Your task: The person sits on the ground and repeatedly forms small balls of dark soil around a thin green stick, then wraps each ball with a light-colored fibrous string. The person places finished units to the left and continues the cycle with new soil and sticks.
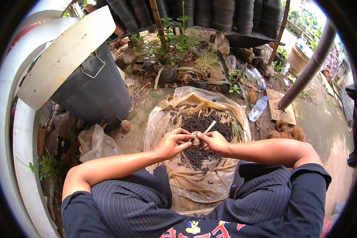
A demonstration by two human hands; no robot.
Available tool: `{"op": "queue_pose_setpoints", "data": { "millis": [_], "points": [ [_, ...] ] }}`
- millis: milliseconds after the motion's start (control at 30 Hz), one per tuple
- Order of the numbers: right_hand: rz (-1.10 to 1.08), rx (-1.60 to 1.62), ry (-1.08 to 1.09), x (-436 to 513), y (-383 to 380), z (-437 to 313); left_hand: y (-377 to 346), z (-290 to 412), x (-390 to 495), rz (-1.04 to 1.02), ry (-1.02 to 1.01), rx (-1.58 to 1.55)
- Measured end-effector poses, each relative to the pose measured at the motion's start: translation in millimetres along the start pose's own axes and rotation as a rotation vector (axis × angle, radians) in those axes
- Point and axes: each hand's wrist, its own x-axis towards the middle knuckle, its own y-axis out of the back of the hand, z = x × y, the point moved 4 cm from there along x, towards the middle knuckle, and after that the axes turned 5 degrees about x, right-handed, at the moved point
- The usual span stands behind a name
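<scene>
Both hands meet over a heap of dark soil (194, 159) on a crumpled clear plastic sheet (202, 190). Between them is a small ball wound with tan twine (197, 142). My left hand (174, 143) pinches its left side with thumb and fingers. My right hand (215, 143) grips its right side, the thumb on top. A pale green strip (210, 126), like a leaf or stalk, sticks up beside my right thumb. Long green strips (236, 128) lie along the sheet's right side. What is inside the ball cannot be seen.
A black bin (98, 86) with a pale board on top stands at left, a twine-wound ball (125, 125) by its base. Plastic bottles (258, 108) and brown fibre clumps (287, 132) lie at right, near a slanted pole (309, 65). Potted plants (169, 73) stand ahead.
</scene>
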Motion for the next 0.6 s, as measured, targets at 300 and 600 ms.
{"op": "queue_pose_setpoints", "data": {
  "millis": [300, 600],
  "points": [
    [0.016, 0.131, -0.075, -3.1, 2.7, 10.9, -7.0, 10.1, -2.7, -0.004, -0.143, 0.195],
    [-0.038, 0.258, 0.030, -3.7, 9.1, 12.7, -12.1, 8.8, -5.8, -0.022, 0.051, 0.062]
  ]
}}
